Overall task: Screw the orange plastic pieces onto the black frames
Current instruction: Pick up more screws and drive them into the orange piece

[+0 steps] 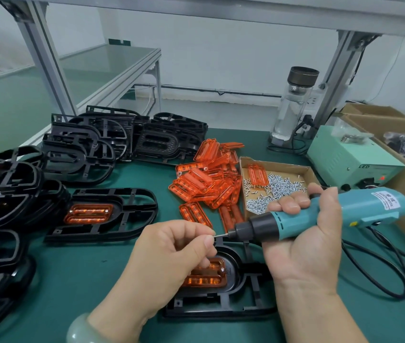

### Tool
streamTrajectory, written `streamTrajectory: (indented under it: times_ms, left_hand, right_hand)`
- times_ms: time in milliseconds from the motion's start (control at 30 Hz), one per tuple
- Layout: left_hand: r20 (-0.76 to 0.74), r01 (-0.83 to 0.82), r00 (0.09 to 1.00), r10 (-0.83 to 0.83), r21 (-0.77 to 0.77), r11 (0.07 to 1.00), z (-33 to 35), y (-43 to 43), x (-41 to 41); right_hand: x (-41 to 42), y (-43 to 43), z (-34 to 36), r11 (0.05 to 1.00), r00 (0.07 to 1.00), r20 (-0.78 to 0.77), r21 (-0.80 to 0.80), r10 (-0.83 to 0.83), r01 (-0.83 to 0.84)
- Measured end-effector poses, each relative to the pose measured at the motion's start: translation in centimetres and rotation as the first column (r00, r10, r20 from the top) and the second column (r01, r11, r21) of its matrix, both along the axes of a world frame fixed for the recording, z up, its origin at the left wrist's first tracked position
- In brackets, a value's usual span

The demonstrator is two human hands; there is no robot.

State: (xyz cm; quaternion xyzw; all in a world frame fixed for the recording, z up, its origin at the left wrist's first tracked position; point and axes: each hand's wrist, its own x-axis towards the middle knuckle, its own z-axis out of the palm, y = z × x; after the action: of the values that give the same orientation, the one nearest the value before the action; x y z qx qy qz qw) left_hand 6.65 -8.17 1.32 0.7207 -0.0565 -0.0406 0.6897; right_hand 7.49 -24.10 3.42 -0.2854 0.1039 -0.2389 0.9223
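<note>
Green mat [85,268], left fingers [196,230] pinching something unseen, right fingers [288,204] gripping screwdriver [291,225], frame [221,308] half hidden.

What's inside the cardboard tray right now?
In the tray, a heap of silver screws and one orange piece lying flat at its far left. The right hand and screwdriver cover its near edge, so what lies there cannot be seen.

The letters "LED" stood in dark print on the front face of the pale green power box [356,157] at the right of the bench. A white label [386,199] on the body of the blue electric screwdriver [320,219] carried lines of red and dark print, too small and blurred to read. A small yellow sticker [353,223] lower on the same tool was just as unreadable.
</note>
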Motion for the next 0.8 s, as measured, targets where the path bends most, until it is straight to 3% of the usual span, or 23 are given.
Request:
streamTrajectory:
  times_ms: [167, 233, 300, 433, 567, 800]
  left_hand:
    - [0.037, 0.028, 0.999, -0.030, 0.070, 0.997, 0.6, 0.5, 0.0]
    - [0.107, -0.043, 0.994, 0.018, 0.232, 0.972, 0.5, 1.5, 0.2]
    - [0.165, -0.100, 0.986, 0.027, 0.449, 0.888, 0.4, 2.7, 0.3]
    - [0.056, 0.015, 0.996, -0.071, 0.672, 0.740, 0.2, 3.9, 0.3]
    - [-0.043, 0.127, 0.989, -0.138, 0.719, 0.683, 0.0, 4.2, 0.4]
    - [-0.045, 0.170, 0.979, -0.201, 0.729, 0.663, -0.8, 4.3, 0.6]
  right_hand:
    - [0.7, -0.9, -1.0, 0.996, 0.997, 0.075, 0.083, 0.017, -0.024]
    - [1.1, -1.3, -0.6, 0.994, 0.995, 0.104, 0.111, 0.008, -0.020]
    - [1.3, -1.7, -0.7, 0.994, 0.990, 0.138, 0.104, 0.013, -0.027]
    - [1.7, -2.2, -1.1, 0.995, 0.993, 0.121, 0.097, -0.007, -0.004]
    - [1.8, -1.9, -1.1, 0.997, 0.995, 0.100, 0.078, -0.017, 0.009]
    - [1.7, -1.4, -1.1, 0.998, 0.992, 0.114, 0.044, 0.046, -0.051]
